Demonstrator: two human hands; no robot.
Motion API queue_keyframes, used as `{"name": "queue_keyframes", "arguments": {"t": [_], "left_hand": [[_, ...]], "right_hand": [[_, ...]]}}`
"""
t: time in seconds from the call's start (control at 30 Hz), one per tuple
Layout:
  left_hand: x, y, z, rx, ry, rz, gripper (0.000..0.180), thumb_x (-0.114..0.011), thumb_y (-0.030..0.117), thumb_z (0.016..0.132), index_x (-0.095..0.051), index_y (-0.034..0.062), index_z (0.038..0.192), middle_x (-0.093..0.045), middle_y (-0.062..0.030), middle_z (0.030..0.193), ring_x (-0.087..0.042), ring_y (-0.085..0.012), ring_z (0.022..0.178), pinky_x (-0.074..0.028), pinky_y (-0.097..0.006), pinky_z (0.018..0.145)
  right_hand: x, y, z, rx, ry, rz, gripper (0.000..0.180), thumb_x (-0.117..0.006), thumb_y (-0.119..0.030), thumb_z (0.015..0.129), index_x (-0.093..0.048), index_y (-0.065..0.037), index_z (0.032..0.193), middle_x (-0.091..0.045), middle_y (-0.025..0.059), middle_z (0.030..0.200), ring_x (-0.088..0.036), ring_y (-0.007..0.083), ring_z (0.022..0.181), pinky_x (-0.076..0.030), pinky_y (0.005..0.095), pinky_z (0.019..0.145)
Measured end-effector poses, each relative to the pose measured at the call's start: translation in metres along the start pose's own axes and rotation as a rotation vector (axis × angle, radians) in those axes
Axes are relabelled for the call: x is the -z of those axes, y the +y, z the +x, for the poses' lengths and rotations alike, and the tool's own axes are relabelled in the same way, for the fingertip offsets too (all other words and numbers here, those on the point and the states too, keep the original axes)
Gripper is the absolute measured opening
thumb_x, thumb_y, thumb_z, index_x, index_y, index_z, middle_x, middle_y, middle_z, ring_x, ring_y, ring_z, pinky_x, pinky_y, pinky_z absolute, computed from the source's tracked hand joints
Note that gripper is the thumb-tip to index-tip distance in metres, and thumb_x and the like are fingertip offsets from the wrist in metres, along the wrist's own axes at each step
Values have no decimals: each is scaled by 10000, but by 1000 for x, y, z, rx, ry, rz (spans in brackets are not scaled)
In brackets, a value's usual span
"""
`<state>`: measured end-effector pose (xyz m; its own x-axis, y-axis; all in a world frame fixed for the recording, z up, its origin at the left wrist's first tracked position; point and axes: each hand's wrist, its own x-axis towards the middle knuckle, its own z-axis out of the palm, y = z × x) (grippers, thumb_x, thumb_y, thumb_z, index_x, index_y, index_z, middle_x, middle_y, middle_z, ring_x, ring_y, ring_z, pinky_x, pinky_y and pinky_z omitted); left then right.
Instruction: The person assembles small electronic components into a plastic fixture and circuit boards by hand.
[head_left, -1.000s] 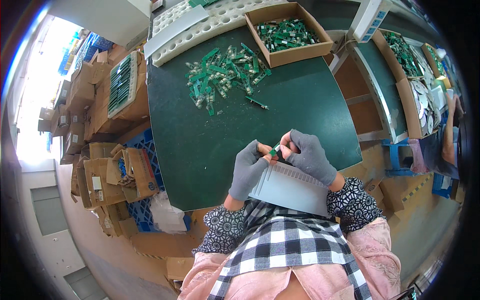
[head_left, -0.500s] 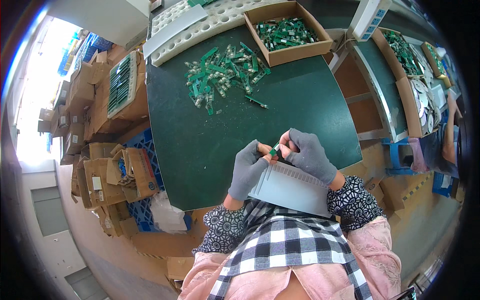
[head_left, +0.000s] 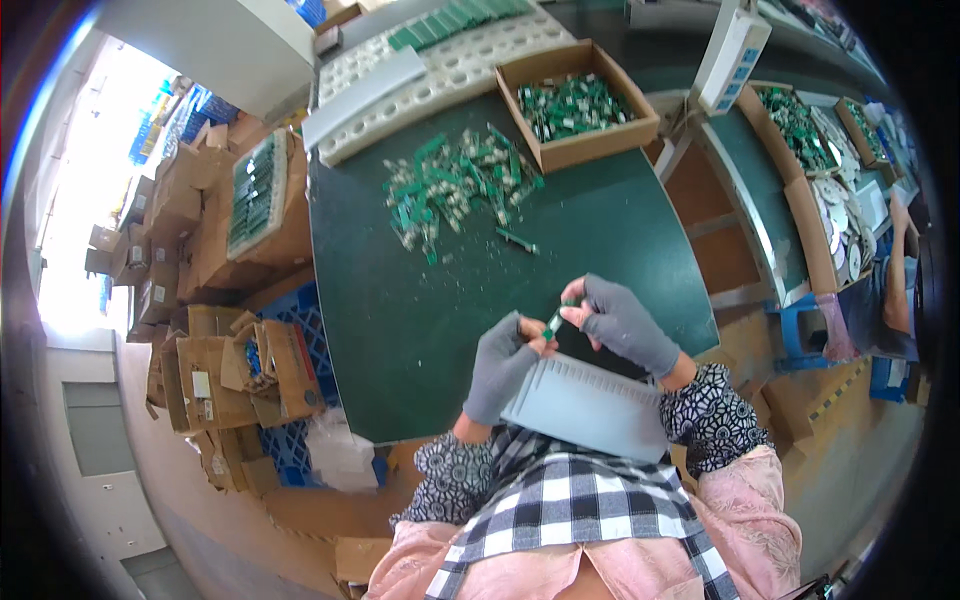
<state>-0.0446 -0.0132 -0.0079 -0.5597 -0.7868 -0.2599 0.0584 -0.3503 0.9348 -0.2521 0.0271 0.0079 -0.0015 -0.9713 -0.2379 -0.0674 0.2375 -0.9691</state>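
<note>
Both my hands wear grey fingerless gloves and meet above the table's near edge. My left hand (head_left: pixel 502 366) pinches the lower end of a small green circuit board (head_left: pixel 553 324) with a pale part on it. At its upper end, the thumb and fingers of my right hand (head_left: pixel 627 327) are closed on the same board; the fingertips hide part of it. Just below my hands a white slotted tray (head_left: pixel 590 405) rests against my lap and the table edge. Farther off lies a loose pile of green circuit boards (head_left: pixel 465 185) with clear parts, and a single board (head_left: pixel 516 240) apart from it.
A cardboard box (head_left: pixel 598 152) full of small boards stands at the back of the green table (head_left: pixel 400 330). Left of it lies a white foam tray (head_left: pixel 345 147) with holes. Cartons (head_left: pixel 225 385) are stacked at the left. A person's arm (head_left: pixel 897 265) shows at the far right.
The view has tilted, so the table sits slightly lower in it. My right hand has shifted a little, and more of the small board shows between my hands.
</note>
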Motion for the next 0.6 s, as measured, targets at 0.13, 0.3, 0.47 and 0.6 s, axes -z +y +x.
{"name": "queue_keyframes", "arguments": {"t": [0.13, 0.3, 0.47, 0.6], "left_hand": [[1, 6, -17, -187, -31, 551, 279, -646, 87, 895, -609, 5, 1159, -670, -102, 1083, -681, -186, 968, -533, -292, 844], [1, 9, -45, -453, -224, 1293, 480, -720, 293, 835, -609, 111, 1264, -484, -109, 1419, -393, -296, 1380, -243, -463, 1169], [-3, -7, -28, -476, 123, 1274, 499, -729, 305, 829, -603, 108, 1270, -513, -107, 1389, -426, -302, 1354, -275, -459, 1151], [-6, -2, -7, -509, 224, 1270, 440, -745, 263, 818, -629, 95, 1208, -533, -109, 1367, -452, -303, 1337, -277, -466, 1151]], "right_hand": [[26, -21, 23, 37, 66, 222, 146, -634, -154, 934, -615, -16, 980, -554, -24, 683, -501, 36, 520, -390, 204, 478], [93, -65, 89, 284, 294, 211, 196, -648, -171, 931, -618, -2, 1027, -557, -8, 683, -514, 67, 531, -424, 242, 507], [43, -67, 109, 403, 385, -620, 360, -709, -296, 874, -591, -27, 1082, -607, 98, 729, -626, 251, 667, -499, 382, 628], [0, -21, 117, 394, 90, -975, 260, -710, -269, 832, -605, -92, 991, -662, 108, 869, -645, 295, 934, -497, 445, 836]]}}
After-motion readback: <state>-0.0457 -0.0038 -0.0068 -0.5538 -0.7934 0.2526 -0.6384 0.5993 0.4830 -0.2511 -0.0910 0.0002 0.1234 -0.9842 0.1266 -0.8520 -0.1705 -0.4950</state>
